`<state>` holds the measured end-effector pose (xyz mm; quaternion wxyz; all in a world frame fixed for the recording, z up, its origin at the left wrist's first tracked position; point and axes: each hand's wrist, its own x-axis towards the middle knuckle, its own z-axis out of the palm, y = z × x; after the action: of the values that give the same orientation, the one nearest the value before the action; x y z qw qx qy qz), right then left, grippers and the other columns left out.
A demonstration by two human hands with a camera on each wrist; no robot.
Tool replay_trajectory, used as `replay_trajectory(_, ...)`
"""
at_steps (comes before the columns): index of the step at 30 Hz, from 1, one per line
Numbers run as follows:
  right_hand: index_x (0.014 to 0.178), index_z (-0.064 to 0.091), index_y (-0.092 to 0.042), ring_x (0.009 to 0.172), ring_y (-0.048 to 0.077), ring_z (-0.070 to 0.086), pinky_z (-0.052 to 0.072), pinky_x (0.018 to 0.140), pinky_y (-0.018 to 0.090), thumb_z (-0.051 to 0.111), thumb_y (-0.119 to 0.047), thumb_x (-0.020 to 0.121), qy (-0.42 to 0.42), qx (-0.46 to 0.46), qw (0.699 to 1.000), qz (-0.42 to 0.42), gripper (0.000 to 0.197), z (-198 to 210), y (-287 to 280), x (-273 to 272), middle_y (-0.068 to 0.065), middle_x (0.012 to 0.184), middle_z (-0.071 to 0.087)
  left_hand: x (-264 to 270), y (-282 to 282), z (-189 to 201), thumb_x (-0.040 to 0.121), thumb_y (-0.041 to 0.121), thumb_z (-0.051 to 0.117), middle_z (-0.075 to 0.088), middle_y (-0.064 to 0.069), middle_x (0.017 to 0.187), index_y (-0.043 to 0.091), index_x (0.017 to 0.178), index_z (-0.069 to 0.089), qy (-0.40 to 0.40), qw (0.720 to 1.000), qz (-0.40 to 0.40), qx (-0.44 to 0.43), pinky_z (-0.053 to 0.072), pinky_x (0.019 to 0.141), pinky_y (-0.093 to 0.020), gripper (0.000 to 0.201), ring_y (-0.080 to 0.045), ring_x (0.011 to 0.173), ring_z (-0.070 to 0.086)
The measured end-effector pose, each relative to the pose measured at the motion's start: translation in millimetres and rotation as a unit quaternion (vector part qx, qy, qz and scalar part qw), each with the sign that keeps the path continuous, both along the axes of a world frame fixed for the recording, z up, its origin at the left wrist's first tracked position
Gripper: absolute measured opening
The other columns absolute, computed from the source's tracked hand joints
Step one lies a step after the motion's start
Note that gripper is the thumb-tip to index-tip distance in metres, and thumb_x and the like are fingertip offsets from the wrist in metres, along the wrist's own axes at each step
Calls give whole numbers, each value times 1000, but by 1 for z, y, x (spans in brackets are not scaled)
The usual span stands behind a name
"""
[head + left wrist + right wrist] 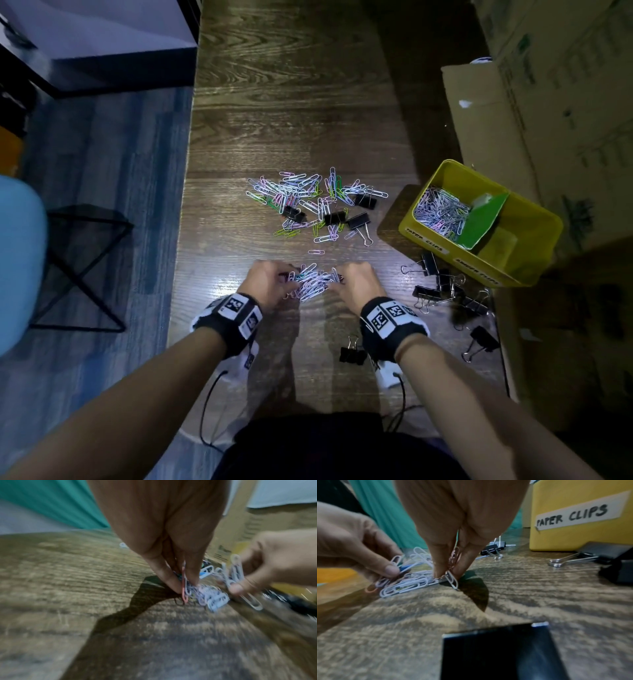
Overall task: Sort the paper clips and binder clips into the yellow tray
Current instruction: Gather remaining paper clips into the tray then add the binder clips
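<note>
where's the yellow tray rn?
Head view: yellow tray sits at the table's right edge, beyond the right hand, against cardboard boxes, with loose binder clips before it.

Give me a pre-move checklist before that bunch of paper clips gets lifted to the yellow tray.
1. Left hand pinches the paper clip bunch: ok, its fingertips are closed on clips.
2. Right hand pinches the same bunch: ok.
3. Whole bunch secured: not ok, several clips lie loose on the table between the hands.
4. No binder clip mixed into the bunch: cannot tell, the wrist views are blurred.
5. Paper clip compartment of the yellow tray has room: ok, partly filled, with the PAPER CLIPS label on its wall.
6. Path to the tray: ok if lifted high, binder clips lie in between.
</note>
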<state>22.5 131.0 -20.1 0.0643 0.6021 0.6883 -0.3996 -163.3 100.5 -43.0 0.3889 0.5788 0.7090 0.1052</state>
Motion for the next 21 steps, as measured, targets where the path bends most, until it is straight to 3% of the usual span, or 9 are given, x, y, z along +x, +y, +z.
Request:
replay_trajectory(2,119,63,-7,87,24,62,46,79,21,63,-19,90,27,-12,999,-41,32,4,2,5,19,109,65,-7,5,2,69,13,79,67,-3,67,16,92,71,-92,991,75,-56,42,55,-6,25,-9,58,58)
replay_trajectory(4,118,64,-7,95,27,63,47,82,24,66,-22,87,53,-19,996,-76,34,8,5,12,19,112,64,-13,8,1,64,10,79,71,-2,65,8,87,70,-200,965,138,-93,50,59,-12,24,-9,59,65)
replay_trajectory(7,111,67,-7,91,24,62,43,76,22,68,-26,84,85,-19,990,-110,33,15,9,26,17,106,66,-19,15,5,64,1,77,71,-2,62,12,71,71,-264,942,188,-90,55,60,-19,15,-11,56,66)
replay_trajectory(9,107,70,-10,88,24,64,49,79,27,71,-28,81,117,-8,984,-137,30,22,11,37,12,98,68,-16,23,15,62,-2,76,70,-3,61,11,68,70,-301,929,202,-79,56,60,-21,15,-12,55,65)
replay_trajectory(11,102,72,-15,80,22,65,54,76,30,74,-28,78,150,16,975,-160,27,32,14,48,9,96,69,-9,36,30,66,-3,72,71,-3,62,5,76,69,-336,919,194,-67,56,58,-20,13,-12,57,66)
replay_trajectory(13,101,72,-23,72,14,65,54,68,21,76,-24,77,196,54,962,-183,25,44,16,61,2,102,69,3,53,49,68,-2,71,71,-4,65,1,82,68,-357,918,162,-62,55,60,-20,15,-13,59,66)
replay_trajectory(15,101,70,-29,68,2,60,48,61,12,77,-21,76,228,90,945,-214,27,57,19,78,-5,96,66,22,74,68,68,2,72,71,-6,68,7,79,71,-376,918,115,-56,55,64,-22,12,-16,61,67)
replay_trajectory(17,97,70,-32,60,1,54,45,59,15,77,-20,75,251,110,928,-253,26,69,22,95,-12,82,65,47,95,86,71,0,70,71,-7,67,11,71,72,-402,910,86,-51,57,66,-23,10,-17,61,67)
replay_trajectory(21,83,70,-38,87,5,67,54,81,29,79,-19,73,285,152,880,-349,23,83,40,133,-13,91,70,117,132,112,71,-4,70,68,-7,63,9,70,71,-423,904,53,-32,56,65,-29,13,-18,59,65)
